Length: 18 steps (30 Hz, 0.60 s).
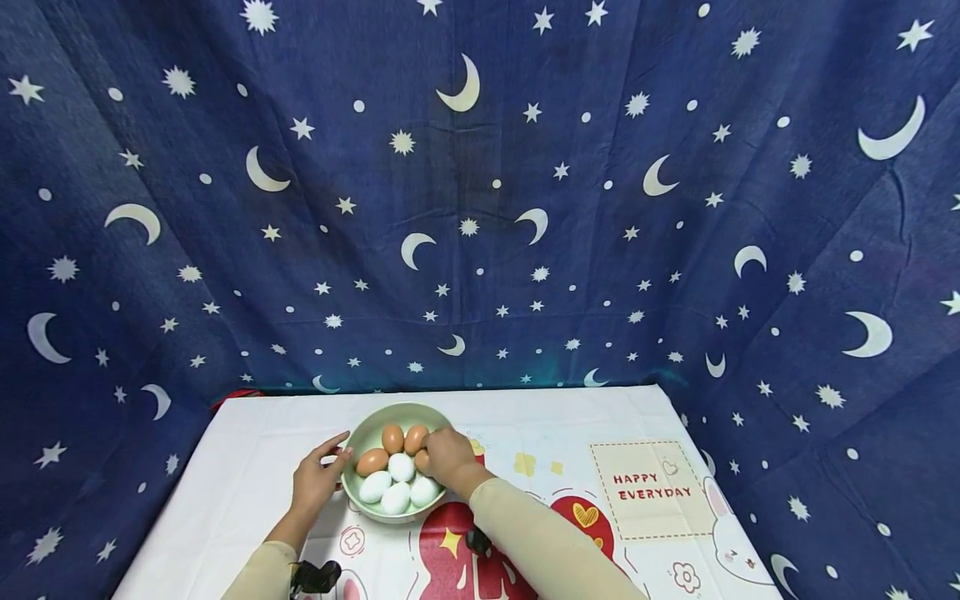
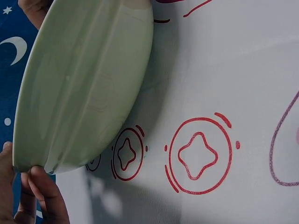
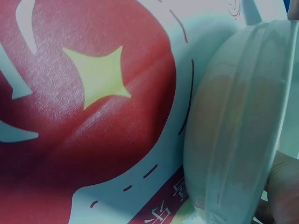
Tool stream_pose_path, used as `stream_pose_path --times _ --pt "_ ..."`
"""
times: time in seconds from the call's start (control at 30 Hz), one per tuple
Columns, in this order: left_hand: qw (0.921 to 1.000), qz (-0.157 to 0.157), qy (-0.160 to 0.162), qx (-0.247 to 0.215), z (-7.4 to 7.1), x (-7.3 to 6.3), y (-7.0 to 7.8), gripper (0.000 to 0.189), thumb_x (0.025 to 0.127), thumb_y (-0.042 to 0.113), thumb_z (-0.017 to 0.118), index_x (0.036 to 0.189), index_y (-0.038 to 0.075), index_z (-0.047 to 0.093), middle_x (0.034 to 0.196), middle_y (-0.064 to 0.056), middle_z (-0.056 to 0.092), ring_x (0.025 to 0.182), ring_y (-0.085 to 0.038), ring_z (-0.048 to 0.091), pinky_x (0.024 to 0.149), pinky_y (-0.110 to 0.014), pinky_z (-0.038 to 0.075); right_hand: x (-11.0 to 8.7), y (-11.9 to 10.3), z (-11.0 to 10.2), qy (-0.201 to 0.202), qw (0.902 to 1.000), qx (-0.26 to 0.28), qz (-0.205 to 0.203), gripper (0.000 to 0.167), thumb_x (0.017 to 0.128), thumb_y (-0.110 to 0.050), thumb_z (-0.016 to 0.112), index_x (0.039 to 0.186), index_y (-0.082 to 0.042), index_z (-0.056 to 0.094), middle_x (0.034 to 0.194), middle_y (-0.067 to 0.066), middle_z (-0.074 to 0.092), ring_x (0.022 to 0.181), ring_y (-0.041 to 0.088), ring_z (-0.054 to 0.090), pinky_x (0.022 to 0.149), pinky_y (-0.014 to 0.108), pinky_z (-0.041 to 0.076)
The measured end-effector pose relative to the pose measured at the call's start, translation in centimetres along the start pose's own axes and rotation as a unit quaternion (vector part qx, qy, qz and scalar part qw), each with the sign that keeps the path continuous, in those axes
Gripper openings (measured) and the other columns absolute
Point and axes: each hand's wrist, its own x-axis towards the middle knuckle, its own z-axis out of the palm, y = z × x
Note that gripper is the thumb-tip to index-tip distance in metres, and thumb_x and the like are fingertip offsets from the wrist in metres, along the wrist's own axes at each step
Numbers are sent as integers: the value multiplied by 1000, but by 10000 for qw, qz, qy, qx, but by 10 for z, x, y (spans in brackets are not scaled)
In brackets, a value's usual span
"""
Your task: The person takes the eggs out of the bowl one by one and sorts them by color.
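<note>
A pale green bowl [image 1: 396, 412] stands on the table with several brown eggs [image 1: 372, 461] and white eggs [image 1: 396, 498] in it. At its left side is my left hand [image 1: 317, 479]; in the left wrist view, its fingertips [image 2: 41, 176] meet the bowl's [image 2: 88, 93] rim and outer wall, with the thumb on the other side. My right hand [image 1: 452, 460] reaches over the right rim, fingers curled down on a brown egg [image 1: 422, 461] that it partly covers. In the right wrist view, the thumb [image 3: 286, 186] shows past the bowl's [image 3: 233, 126] rim; the fingertips are hidden.
A white tablecloth [image 1: 285, 417] with red prints and a "Happy Everyday" panel [image 1: 652, 492] covers the table. Behind and beside it hangs a dark blue curtain [image 1: 480, 292] with moons and stars. Something red [image 1: 238, 397] shows at the table's far left corner.
</note>
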Motion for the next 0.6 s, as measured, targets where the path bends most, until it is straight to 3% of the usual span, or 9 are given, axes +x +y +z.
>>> stream_pose_path --times 0.2,0.37,0.6 --pt "10000 66 33 -56 1 1 0 43 96 22 65 136 8 58 118 -20 60 85 -15 65 54 -21 56 0 2 -1 71 9993 355 125 15 78 -30 78 89 -20 76 80 -1 69 73 16 63 65 29 54" --pt "10000 59 70 -4 2 1 -1 44 96 23 65 137 8 58 117 -19 60 83 -13 65 53 -21 56 -1 5 -4 87 9959 901 76 24 74 -25 79 97 -19 78 86 -2 72 80 17 66 71 27 55" --pt "9999 90 69 -14 2 1 -2 43 96 23 65 136 8 58 117 -20 60 84 -15 66 53 -21 56 -4 9 -8 211 9773 2109 -57 25 78 -24 80 100 -11 77 91 -4 74 88 11 66 77 21 54"
